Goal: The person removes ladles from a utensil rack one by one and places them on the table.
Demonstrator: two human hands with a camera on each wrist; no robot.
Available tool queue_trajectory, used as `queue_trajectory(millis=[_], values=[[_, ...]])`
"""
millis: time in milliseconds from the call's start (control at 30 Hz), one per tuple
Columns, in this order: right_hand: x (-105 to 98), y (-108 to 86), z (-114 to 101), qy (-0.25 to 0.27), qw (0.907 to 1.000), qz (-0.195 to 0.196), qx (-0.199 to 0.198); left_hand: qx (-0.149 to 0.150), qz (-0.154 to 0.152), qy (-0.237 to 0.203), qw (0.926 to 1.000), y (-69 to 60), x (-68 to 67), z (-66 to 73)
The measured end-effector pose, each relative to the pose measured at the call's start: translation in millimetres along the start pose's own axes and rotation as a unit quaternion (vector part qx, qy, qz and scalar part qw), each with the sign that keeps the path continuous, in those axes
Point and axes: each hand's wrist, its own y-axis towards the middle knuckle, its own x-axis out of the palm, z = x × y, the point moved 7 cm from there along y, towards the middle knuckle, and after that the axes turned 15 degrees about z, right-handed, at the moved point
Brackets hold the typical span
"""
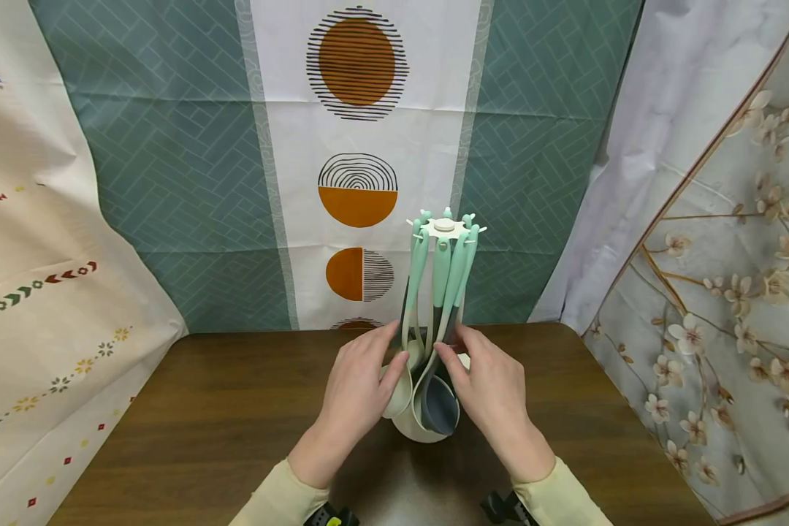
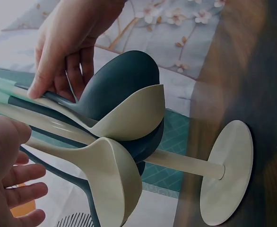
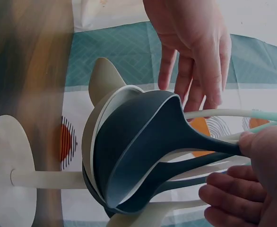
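Note:
Several spoons and ladles with mint handles (image 1: 440, 274) hang from a white round stand, whose cream base (image 2: 227, 172) rests on the table. My left hand (image 1: 361, 376) is beside the left of the bunch, its fingers spread and relaxed next to a cream ladle (image 2: 112, 182). On the other side, my right hand (image 1: 489, 376) has its thumb against the handle of a dark blue ladle (image 3: 138, 137). Its other fingers are loosely bent beside the handles, gripping nothing that I can make out. The bowls overlap and partly hide one another.
The stand is on a brown wooden table (image 1: 250, 409). Behind it hangs a green and white cloth (image 1: 191, 168) with orange circles. A cream patterned cloth (image 1: 52, 314) hangs at the left, a flowered curtain (image 1: 730, 307) at the right.

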Motion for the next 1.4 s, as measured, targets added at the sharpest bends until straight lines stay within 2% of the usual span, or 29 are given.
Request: queue_trajectory(millis=[133,300,567,800,1000,1400], values=[[0,-0.5,-1,0.003,0.9998,0.019,-0.005,-0.001,0.007,0.002,1.0,2.5,1.3,-0.8],[1,-1.3,-2,0.013,0.9998,0.017,0.003,-0.009,0.006,-0.006,0.9999,4.9,5.0,-1.8],[8,-3.3,3,0.044,0.9976,-0.026,0.046,-0.028,-0.008,-0.027,0.9992,6.2,14.5,-2.2],[13,-5.4,7,0.076,0.9929,-0.054,0.073,-0.041,0.004,-0.043,0.9982,5.1,18.7,-4.8],[12,-5.6,15,0.092,0.9891,-0.062,0.097,-0.057,0.017,-0.051,0.9969,2.2,16.9,-9.1],[-2,-1.7,19,0.088,0.9848,-0.077,0.129,-0.041,0.036,-0.035,0.9979,-1.3,7.0,-13.2]])
